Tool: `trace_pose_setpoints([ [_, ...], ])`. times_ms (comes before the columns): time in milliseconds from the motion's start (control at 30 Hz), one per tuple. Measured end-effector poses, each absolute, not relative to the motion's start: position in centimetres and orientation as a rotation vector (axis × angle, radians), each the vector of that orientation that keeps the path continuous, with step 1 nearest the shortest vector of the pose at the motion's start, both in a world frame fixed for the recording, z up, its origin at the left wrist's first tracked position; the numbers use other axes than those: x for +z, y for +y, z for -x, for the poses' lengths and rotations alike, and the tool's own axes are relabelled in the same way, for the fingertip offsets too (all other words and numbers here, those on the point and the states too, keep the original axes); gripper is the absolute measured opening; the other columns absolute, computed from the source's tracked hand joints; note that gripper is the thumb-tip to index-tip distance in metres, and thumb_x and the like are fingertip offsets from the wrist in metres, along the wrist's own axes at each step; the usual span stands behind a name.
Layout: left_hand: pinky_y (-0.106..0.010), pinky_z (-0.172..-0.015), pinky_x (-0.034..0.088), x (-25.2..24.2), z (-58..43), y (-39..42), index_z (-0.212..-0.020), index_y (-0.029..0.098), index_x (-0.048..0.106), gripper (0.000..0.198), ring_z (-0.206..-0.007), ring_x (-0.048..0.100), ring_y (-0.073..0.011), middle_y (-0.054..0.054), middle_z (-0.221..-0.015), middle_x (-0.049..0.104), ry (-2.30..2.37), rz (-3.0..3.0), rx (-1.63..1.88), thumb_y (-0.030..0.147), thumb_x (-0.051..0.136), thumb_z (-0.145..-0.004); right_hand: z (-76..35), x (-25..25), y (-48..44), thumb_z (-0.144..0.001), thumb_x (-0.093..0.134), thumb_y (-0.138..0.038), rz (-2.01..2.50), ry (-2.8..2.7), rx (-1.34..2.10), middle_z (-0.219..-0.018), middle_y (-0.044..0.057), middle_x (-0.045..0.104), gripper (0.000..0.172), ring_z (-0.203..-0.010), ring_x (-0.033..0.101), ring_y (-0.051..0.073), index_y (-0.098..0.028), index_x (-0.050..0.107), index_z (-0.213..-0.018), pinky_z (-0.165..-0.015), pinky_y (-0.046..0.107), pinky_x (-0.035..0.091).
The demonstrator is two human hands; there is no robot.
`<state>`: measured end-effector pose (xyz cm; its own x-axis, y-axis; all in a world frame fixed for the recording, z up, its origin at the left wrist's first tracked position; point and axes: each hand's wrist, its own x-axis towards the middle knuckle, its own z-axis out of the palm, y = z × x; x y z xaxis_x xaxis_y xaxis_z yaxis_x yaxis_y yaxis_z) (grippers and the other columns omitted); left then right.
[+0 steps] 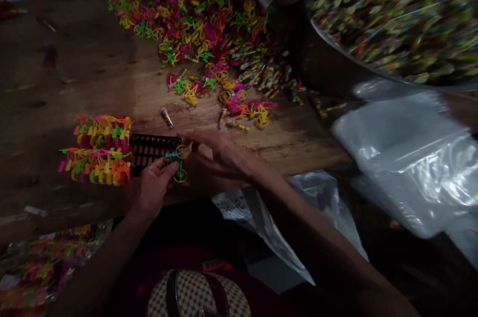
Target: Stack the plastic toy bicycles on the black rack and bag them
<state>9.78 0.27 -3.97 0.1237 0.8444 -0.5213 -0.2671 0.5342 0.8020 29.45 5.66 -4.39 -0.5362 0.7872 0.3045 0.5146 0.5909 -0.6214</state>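
My left hand [159,182] pinches a small green plastic bicycle-shaped toy [180,173] at the near right end of a black slotted rack [155,150]. The left part of the rack bears rows of colorful plastic toys [100,150]. My right hand [212,150] is just right of the rack, blurred, its fingers pointing left beside a yellow and blue piece [181,152]; whether it grips anything is unclear. Beyond the rack, a candy-filled tube [167,118] lies on the wooden table [93,88].
A large pile of colorful toys [186,18] spreads over the back, with candy tubes [265,75] beside it. At the right stand a big metal basin [332,53] of wrapped sweets and stacked clear plastic bags [411,158]. Packed bags [45,267] lie at lower left.
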Motion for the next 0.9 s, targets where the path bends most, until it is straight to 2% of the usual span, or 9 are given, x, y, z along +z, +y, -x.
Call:
trace_pose_setpoints([
  [133, -0.033, -0.067, 0.065, -4.4, -10.0, 0.2, -0.095, 0.015, 0.066, 0.053, -0.080, 0.078, -0.0238, -0.008, -0.091, 0.079, 1.187, -0.565, 0.943, 0.047, 0.091, -0.061, -26.3, -5.5, 10.0, -0.099, 0.053, -0.025, 1.529, -2.015, 0.480, -0.099, 0.010, 0.075, 0.024, -0.084, 0.067, 0.020, -0.016, 0.074, -0.106, -0.076, 0.031, 0.051],
  [200, -0.033, -0.069, 0.065, -4.5, -10.1, 0.1, -0.096, 0.015, 0.065, 0.053, -0.082, 0.078, -0.0255, -0.008, -0.091, 0.079, 1.185, -0.540, 0.963, 0.046, 0.091, -0.061, -24.2, -5.7, 11.8, -0.100, 0.058, -0.034, 1.707, -2.029, 0.403, -0.104, 0.014, 0.074, 0.027, -0.090, 0.067, 0.023, -0.014, 0.075, -0.103, -0.080, 0.034, 0.051],
  [267, -0.032, -0.068, 0.065, -4.6, -10.2, 0.1, -0.095, 0.014, 0.066, 0.052, -0.081, 0.079, -0.0257, -0.009, -0.089, 0.080, 1.172, -0.505, 0.986, 0.043, 0.092, -0.062, -22.5, -5.6, 13.1, -0.099, 0.060, -0.033, 1.782, -2.085, 0.367, -0.112, 0.018, 0.072, 0.027, -0.101, 0.066, 0.027, -0.011, 0.075, -0.103, -0.088, 0.039, 0.051],
  [400, -0.025, -0.066, 0.064, -4.5, -10.1, 0.2, -0.093, 0.013, 0.068, 0.041, -0.078, 0.078, -0.0210, -0.008, -0.090, 0.080, 1.126, -0.451, 1.008, 0.034, 0.091, -0.067, -22.7, -5.3, 13.1, -0.100, 0.057, -0.022, 1.695, -2.126, 0.368, -0.112, 0.018, 0.073, 0.022, -0.113, 0.062, 0.030, -0.012, 0.076, -0.098, -0.099, 0.043, 0.047],
  [467, -0.025, -0.066, 0.064, -4.4, -10.0, 0.4, -0.093, 0.013, 0.069, 0.032, -0.078, 0.078, -0.0197, -0.008, -0.091, 0.080, 1.098, -0.414, 1.006, 0.029, 0.088, -0.073, -24.6, -5.2, 11.3, -0.100, 0.059, -0.024, 1.615, -2.105, 0.431, -0.100, 0.012, 0.075, 0.019, -0.098, 0.066, 0.024, -0.015, 0.075, -0.096, -0.091, 0.037, 0.050],
  [533, -0.025, -0.065, 0.065, -4.3, -10.0, 0.6, -0.090, 0.013, 0.069, 0.021, -0.077, 0.078, -0.0192, -0.007, -0.090, 0.080, 1.065, -0.358, 1.001, 0.024, 0.083, -0.079, -26.9, -5.1, 8.4, -0.100, 0.059, -0.033, 1.520, -1.990, 0.546, -0.086, 0.006, 0.074, 0.022, -0.076, 0.064, 0.018, -0.019, 0.075, -0.095, -0.073, 0.032, 0.051],
  [633, -0.025, -0.066, 0.065, -4.0, -10.3, 0.8, -0.087, 0.013, 0.070, 0.005, -0.072, 0.077, -0.0171, -0.007, -0.086, 0.080, 1.013, -0.267, 0.979, 0.017, 0.073, -0.087, -29.3, -4.9, 3.5, -0.096, 0.067, -0.037, 1.306, -1.683, 0.815, -0.089, 0.002, 0.078, 0.018, -0.077, 0.069, 0.017, -0.023, 0.077, -0.102, -0.069, 0.029, 0.052],
  [767, -0.026, -0.077, 0.066, -3.3, -11.0, 0.9, -0.086, 0.011, 0.074, 0.015, -0.070, 0.076, -0.0133, -0.006, -0.083, 0.080, 0.978, -0.224, 0.962, 0.011, 0.061, -0.094, -29.6, -5.0, 0.0, -0.092, 0.072, -0.034, 1.249, -1.535, 0.928, -0.093, 0.002, 0.080, 0.014, -0.084, 0.072, 0.017, -0.025, 0.079, -0.100, -0.078, 0.031, 0.056],
  [900, -0.027, -0.078, 0.066, -2.7, -11.4, 0.7, -0.084, 0.011, 0.074, 0.018, -0.064, 0.074, -0.0120, -0.005, -0.079, 0.079, 0.997, -0.235, 0.948, 0.008, 0.059, -0.094, -28.8, -5.3, -0.1, -0.093, 0.071, -0.031, 1.221, -1.568, 0.898, -0.088, 0.002, 0.079, 0.013, -0.080, 0.071, 0.016, -0.024, 0.080, -0.099, -0.073, 0.028, 0.054],
])
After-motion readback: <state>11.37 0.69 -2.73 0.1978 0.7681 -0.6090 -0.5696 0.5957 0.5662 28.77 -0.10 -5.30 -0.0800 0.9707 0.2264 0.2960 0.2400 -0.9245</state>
